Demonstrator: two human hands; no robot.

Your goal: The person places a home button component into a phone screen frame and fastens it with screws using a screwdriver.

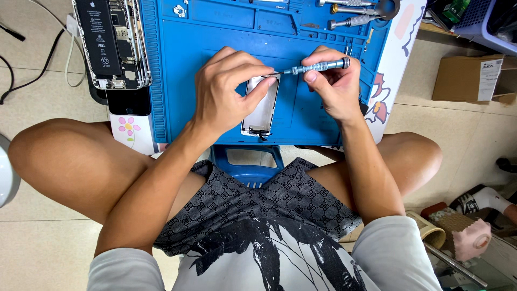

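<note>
phone screen panel [262, 108] lies flat on the blue repair mat [177, 81], steadied under the left hand [223, 89], whose fingers curl over its upper edge. the right hand [334, 86] pinches a slim metal screwdriver [315, 67] held nearly level, tip at the panel's top. an opened phone body [110, 43] sits at the mat's left edge; spare drivers [353, 13] lie far right

Your right hand [336, 86] holds a precision screwdriver [318, 67]: knurled metal, satin grey. Your left hand [226, 89] steadies a phone screen assembly [262, 105]: glossy metal backplate. Work mat [215, 32]: matt blue rubber. Cardboard box [466, 78]: plain brown, matt.
</note>
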